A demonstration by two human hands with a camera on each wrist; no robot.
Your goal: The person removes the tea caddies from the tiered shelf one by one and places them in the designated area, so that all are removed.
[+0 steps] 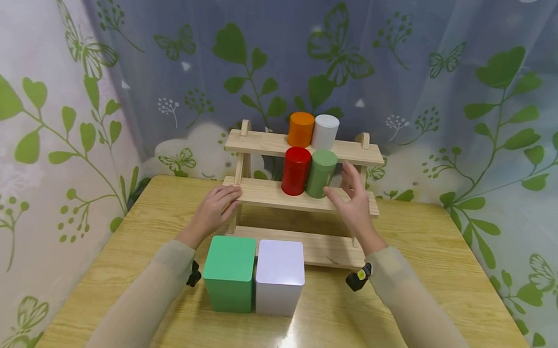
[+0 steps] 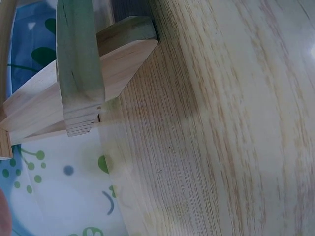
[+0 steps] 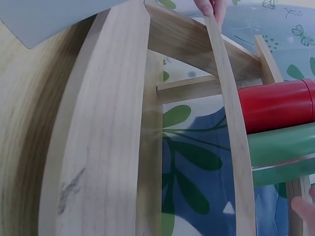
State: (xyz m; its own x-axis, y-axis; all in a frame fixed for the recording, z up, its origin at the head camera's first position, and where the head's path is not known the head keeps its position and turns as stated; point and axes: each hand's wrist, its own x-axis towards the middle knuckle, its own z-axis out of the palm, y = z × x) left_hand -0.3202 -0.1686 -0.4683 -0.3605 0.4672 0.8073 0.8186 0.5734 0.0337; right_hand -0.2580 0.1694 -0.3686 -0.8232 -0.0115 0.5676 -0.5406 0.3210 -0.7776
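A three-tier wooden display shelf [image 1: 301,201] stands on the table. On its middle tier a red canister [image 1: 296,170] and a green canister [image 1: 322,174] stand upright side by side. My right hand [image 1: 354,203] is at the right of the green canister, fingers spread and loosely bent; in the right wrist view a fingertip [image 3: 299,207] appears apart from it. My left hand [image 1: 219,207] holds the left end of the middle tier, its fingers on both sides of the board in the right wrist view. An orange canister [image 1: 301,129] and a white canister [image 1: 325,132] stand on the top tier.
A green box [image 1: 230,275] and a pale lavender box [image 1: 280,278] stand together before the shelf's lower tier, between my forearms. The wood-grain table [image 1: 130,271] extends around them. Behind the shelf hangs a leaf-and-butterfly patterned curtain [image 1: 275,54].
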